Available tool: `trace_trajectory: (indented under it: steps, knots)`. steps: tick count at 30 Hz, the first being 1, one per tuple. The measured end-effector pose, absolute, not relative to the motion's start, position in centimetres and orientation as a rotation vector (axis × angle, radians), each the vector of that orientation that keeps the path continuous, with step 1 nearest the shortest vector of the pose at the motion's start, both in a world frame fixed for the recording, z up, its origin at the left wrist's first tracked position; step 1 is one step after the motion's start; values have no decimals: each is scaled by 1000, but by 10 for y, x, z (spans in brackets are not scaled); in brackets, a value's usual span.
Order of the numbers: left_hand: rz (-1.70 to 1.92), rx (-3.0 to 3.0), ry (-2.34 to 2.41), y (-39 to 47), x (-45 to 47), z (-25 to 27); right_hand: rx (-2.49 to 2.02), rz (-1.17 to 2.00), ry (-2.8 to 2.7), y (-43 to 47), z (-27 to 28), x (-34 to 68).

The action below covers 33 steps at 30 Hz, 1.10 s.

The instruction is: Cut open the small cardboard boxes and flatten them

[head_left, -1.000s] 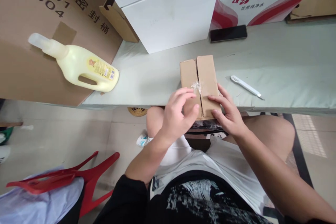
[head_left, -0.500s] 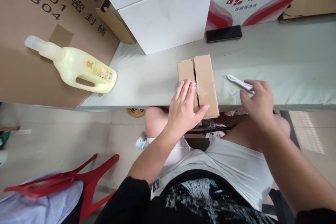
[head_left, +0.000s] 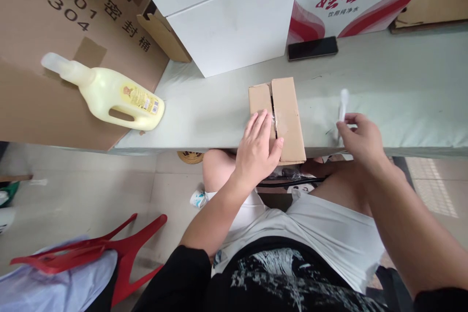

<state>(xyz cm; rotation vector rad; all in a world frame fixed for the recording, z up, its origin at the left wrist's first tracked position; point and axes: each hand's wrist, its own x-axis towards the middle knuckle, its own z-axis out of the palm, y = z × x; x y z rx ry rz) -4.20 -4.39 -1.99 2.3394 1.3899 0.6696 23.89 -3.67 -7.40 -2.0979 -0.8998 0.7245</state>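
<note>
A small brown cardboard box (head_left: 288, 119) sits at the front edge of the cloth-covered table, its top flaps meeting at a narrow gap with a bit of clear tape. My left hand (head_left: 256, 148) lies flat across the box's left side, fingers stretched out. To the right of the box, my right hand (head_left: 361, 136) pinches a slim white utility knife (head_left: 342, 106) between thumb and fingers. The knife points away from me, just above the tabletop. It is blurred, and I cannot tell whether a blade is out.
A pale yellow detergent bottle (head_left: 120, 97) is on the left, before a large carton (head_left: 44, 87). White boxes (head_left: 234, 24) stand at the back, with a black phone (head_left: 312, 48) against a red-and-white carton (head_left: 351, 5). A red plastic chair (head_left: 126, 253) is at lower left.
My right hand has picked the utility knife up off the table and turned it from slanting to nearly upright in view. My left thumb has drawn slightly inward on the box.
</note>
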Motion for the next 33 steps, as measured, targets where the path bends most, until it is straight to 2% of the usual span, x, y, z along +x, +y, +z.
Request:
trace_trajectory:
  steps: [5,7,13,20,23,28,33]
  knots:
    - [689,2325,1421,-43,-40,-20,-1351,697,-682,-47,-41,210]
    - [696,2325,1429,-43,-40,-19,-1194,669,-734,-53,-20,194]
    - [737,2341,1436,-45,-38,-17,-1238,821,-994,-65,18,141]
    - [738,2326,1456,-48,-37,-19,-1303,928,-1126,-43,0,115]
    - [774,2325,1435,-48,-37,-21,-1359,791,-1239,-42,-9,114]
    - [730,2272,1423,-49,-40,-18,-1457,344,-1537,-51,-7,105]
    - [628,2173,1515,-53,-43,-15,-1405,157,-1603,-51,-7,99]
